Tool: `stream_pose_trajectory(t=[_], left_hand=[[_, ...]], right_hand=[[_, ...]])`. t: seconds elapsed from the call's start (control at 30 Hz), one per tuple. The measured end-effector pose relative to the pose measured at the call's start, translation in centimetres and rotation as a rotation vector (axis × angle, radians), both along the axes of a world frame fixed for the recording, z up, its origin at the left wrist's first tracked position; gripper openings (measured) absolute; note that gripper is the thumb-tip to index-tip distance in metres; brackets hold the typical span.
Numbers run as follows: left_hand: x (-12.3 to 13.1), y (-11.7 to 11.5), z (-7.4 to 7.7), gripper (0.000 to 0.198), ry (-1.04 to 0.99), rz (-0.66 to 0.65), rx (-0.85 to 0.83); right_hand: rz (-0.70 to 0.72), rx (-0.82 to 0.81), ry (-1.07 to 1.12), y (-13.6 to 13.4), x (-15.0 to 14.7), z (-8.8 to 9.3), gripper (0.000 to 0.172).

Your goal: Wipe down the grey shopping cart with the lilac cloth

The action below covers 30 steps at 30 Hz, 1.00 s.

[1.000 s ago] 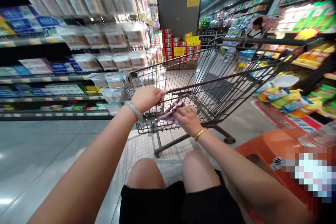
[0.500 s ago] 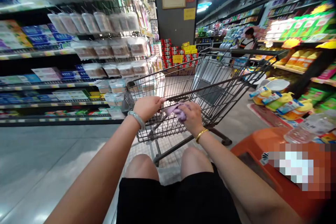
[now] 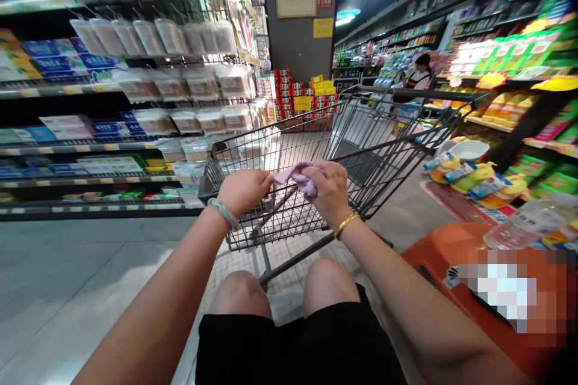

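Observation:
A crumpled light purple cloth (image 3: 309, 183) is bunched in my right hand (image 3: 333, 192), whose fingers are wrapped round it. One corner of the cloth stretches left to the closed fingertips of my left hand (image 3: 246, 191), which pinch it. Both hands are over the near side of a dark wire shopping cart (image 3: 289, 216), close to its upper rim. Part of that rim is hidden behind the hands and cloth. The cart stands just in front of my knees, its handle to the far right.
To the right, an orange plastic stool (image 3: 433, 246) bears a clear plastic bottle (image 3: 519, 225) and a blurred-out item. Stocked shelves (image 3: 90, 147) line the left. Several yellow and green detergent bottles (image 3: 481, 180) are on the right. A person (image 3: 419, 75) is farther back.
My left hand has shifted slightly left and down. The cloth's corner now shows stretched out toward its fingertips. The right hand still holds the bunched part, and the view has turned slightly.

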<state>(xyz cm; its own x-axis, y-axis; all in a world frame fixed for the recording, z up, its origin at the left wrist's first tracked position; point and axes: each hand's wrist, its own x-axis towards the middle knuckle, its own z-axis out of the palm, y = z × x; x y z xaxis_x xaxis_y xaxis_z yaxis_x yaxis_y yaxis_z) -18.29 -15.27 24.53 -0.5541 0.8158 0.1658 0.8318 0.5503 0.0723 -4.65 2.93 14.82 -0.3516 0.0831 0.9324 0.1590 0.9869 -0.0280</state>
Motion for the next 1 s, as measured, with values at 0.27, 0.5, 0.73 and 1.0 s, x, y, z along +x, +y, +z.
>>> stream_pose_trajectory(t=[0.27, 0.5, 0.73, 1.0], left_hand=[[-1.3, -1.4, 0.2, 0.062, -0.012, 0.013, -0.013], [-2.0, -2.8, 0.4, 0.064, -0.028, 0.017, -0.031], [-3.1, -4.8, 0.5, 0.065, -0.039, 0.023, -0.011], [-4.1, -7.1, 0.7, 0.066, -0.079, 0.014, -0.026]], right_hand=[[0.008, 0.127, -0.065, -0.7, -0.3, 0.8, 0.018], [0.088, 0.213, -0.201, -1.6, -0.4, 0.8, 0.019], [-0.018, 0.117, -0.026, -2.7, -0.8, 0.8, 0.017], [-0.08, 0.089, 0.044, -2.2, 0.3, 0.7, 0.019]])
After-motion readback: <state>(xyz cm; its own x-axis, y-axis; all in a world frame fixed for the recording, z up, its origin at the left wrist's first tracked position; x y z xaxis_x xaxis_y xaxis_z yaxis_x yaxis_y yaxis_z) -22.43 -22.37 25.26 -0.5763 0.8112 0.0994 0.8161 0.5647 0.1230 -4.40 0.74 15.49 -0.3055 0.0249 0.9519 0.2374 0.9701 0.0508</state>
